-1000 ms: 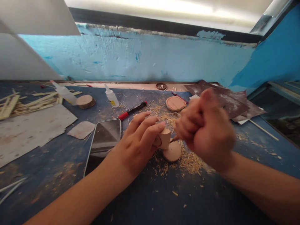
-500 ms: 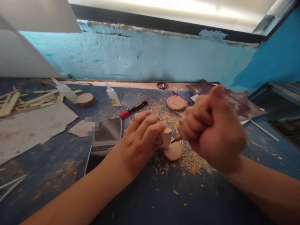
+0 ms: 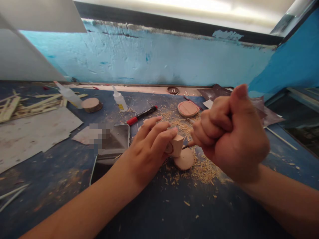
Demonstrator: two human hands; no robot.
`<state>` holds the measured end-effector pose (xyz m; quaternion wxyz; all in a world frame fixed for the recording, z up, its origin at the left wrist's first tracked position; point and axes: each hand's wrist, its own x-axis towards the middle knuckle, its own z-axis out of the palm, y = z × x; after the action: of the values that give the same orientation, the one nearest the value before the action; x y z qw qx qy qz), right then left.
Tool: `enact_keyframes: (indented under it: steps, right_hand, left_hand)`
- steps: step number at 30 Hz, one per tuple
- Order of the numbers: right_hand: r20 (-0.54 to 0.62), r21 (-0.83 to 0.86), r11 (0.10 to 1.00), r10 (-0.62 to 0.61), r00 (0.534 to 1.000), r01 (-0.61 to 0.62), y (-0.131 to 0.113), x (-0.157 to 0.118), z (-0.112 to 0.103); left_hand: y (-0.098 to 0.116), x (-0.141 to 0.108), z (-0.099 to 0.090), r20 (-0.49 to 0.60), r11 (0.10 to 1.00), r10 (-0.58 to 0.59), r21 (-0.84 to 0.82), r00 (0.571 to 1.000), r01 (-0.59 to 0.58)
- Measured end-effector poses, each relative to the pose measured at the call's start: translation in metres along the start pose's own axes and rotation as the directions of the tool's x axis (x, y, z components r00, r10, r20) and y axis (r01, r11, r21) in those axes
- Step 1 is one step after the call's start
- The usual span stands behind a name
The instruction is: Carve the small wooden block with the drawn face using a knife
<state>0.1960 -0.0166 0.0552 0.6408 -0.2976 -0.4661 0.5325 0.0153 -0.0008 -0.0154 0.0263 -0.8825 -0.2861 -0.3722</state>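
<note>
My left hand (image 3: 147,146) grips a small pale wood block (image 3: 176,146) from its left side. A red curved line marks the block's near face. Under the block lies a round wood slice (image 3: 184,159), on which the block seems to rest. Closed in a fist with the thumb up, my right hand (image 3: 231,136) holds a thin carving tool (image 3: 185,147). Only its dark tip shows, close to the block's right side; whether it touches the wood I cannot tell. The handle is hidden in the fist.
Wood shavings (image 3: 205,171) surround the slice. Behind are a red-capped marker (image 3: 142,115), two glue bottles (image 3: 120,101) and another round slice (image 3: 188,109) with red markings. A tablet-like dark panel (image 3: 122,137) lies left, sandpaper sheets (image 3: 270,114) right.
My right hand has shifted slightly right and up, with the tool tip still near the block. The left hand and the block have hardly moved.
</note>
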Motion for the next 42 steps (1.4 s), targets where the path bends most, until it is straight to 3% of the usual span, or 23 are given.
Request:
enact_keyframes:
  steps: [8, 15, 19, 22, 26, 29, 32, 37, 39, 42]
  right_hand:
    - [0.01, -0.02, 1.0, 0.012, 1.0, -0.011, 0.001, -0.001, -0.004]
    - [0.12, 0.016, 0.991, 0.132, 0.984, -0.135, 0.013, 0.003, -0.013]
    - [0.127, -0.14, 0.974, 0.194, 0.973, -0.176, 0.004, 0.012, -0.017]
    - [0.179, -0.446, 0.88, 0.268, 0.946, -0.165, -0.013, 0.018, -0.024]
    - [0.292, -0.819, 0.572, 0.352, 0.889, 0.043, -0.04, 0.023, -0.046]
    - [0.371, -0.911, 0.333, 0.412, 0.832, 0.242, -0.051, 0.022, -0.063]
    - [0.428, -0.903, 0.177, 0.462, 0.777, 0.392, -0.051, 0.017, -0.07]
    - [0.349, -0.923, 0.068, 0.562, 0.75, 0.378, -0.04, 0.007, -0.064]
    - [0.356, -0.928, 0.107, 0.541, 0.762, 0.357, -0.039, 0.004, -0.062]
    - [0.402, -0.912, 0.247, 0.389, 0.829, 0.327, -0.044, 0.003, -0.058]
  left_hand:
    - [-0.001, -0.002, 0.0, 0.02, 1.0, -0.01, -0.008, 1.0, 0.01]
    - [0.005, -0.002, -0.001, 0.011, 0.997, -0.07, 0.019, 0.998, 0.069]
    - [0.01, 0.0, -0.011, -0.006, 0.992, -0.124, -0.001, 0.992, 0.124]
    - [0.012, 0.001, -0.022, 0.017, 0.974, -0.2, -0.103, 0.98, 0.2]
    - [0.013, 0.001, -0.031, 0.023, 0.956, -0.249, -0.154, 0.968, 0.25]
    - [0.013, -0.002, -0.033, 0.031, 0.947, -0.281, -0.155, 0.959, 0.283]
    - [0.012, -0.004, -0.031, 0.05, 0.932, -0.32, -0.161, 0.946, 0.324]
    - [0.009, -0.005, -0.029, 0.062, 0.917, -0.358, -0.168, 0.932, 0.363]
    - [0.009, -0.005, -0.029, 0.071, 0.907, -0.378, -0.171, 0.923, 0.385]
    - [0.01, -0.005, -0.03, 0.077, 0.894, -0.402, -0.182, 0.912, 0.409]
